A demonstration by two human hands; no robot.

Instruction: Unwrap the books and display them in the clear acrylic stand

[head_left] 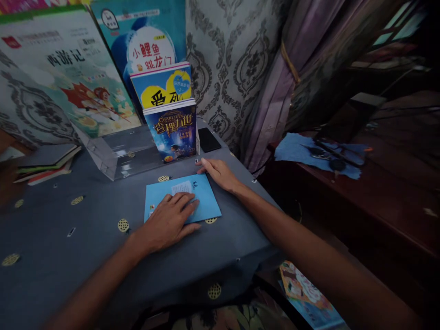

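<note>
Left hand (172, 217) lies on 1 blue booklet (206, 198), fingers spread; right hand (221, 173) at far corner, fingers loosely extended; neither grips.

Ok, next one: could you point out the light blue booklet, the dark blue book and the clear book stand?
Light blue booklet (206, 199): head view, uncovered right part of its cover.
Dark blue book (173, 134): head view, middle of its front cover.
Clear book stand (102, 155): head view, its left side wall.
</note>
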